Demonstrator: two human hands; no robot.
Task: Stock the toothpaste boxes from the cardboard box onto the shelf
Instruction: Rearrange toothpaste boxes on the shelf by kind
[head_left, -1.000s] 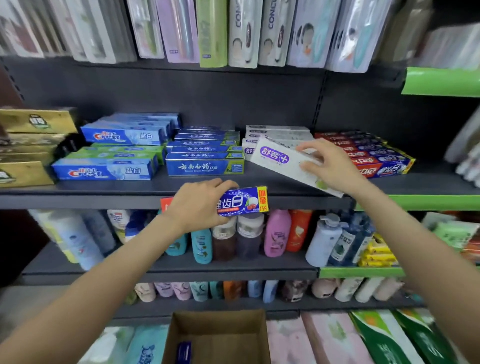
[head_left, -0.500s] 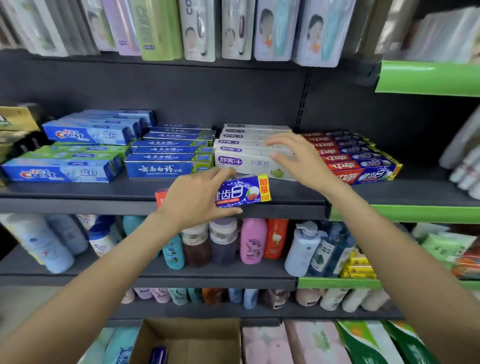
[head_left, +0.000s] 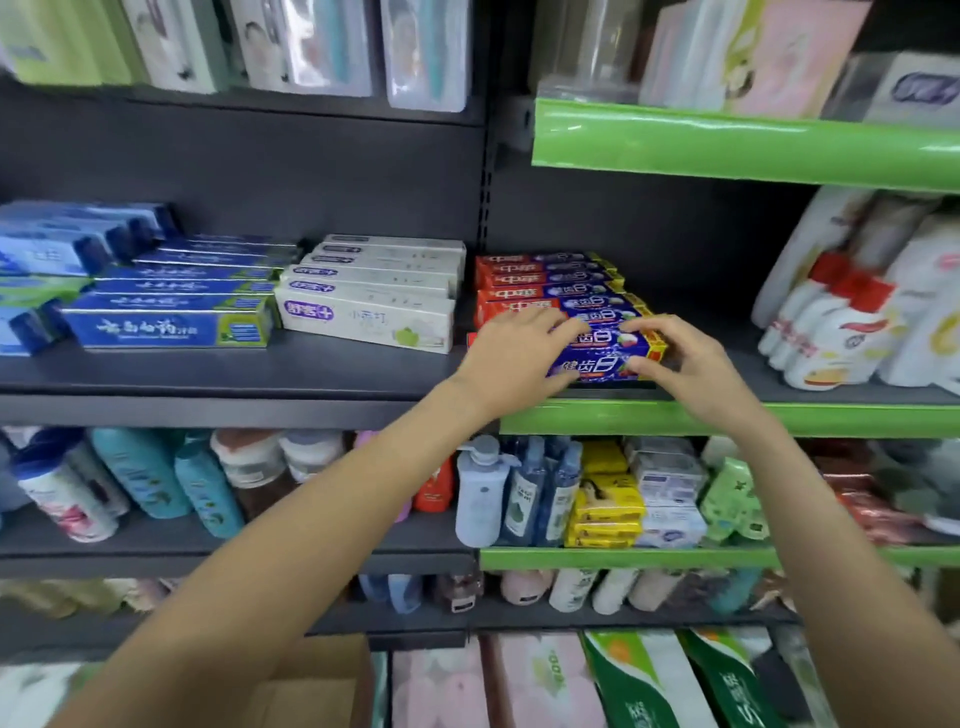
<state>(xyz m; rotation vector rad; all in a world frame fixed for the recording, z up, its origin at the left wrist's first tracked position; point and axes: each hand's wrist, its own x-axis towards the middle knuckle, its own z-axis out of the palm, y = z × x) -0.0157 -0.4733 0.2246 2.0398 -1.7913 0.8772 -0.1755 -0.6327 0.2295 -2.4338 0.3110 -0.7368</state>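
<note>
The left hand (head_left: 511, 348) covers the left half of the front red-and-blue toothpaste box (head_left: 605, 364), so its grip underneath cannot be told; the right hand (head_left: 685, 364) hides that box's right end. The cardboard box (head_left: 317, 686) is cut off by the bottom edge, its contents unseen. Far-left blue boxes (head_left: 47, 249) are blurred

Box (head_left: 605, 364) at shelf (head_left: 332, 371) front, before its stack (head_left: 550, 283); hands (head_left: 519, 348) at both ends. Other stacks left, bottles below, carton (head_left: 317, 686) at bottom.
</note>
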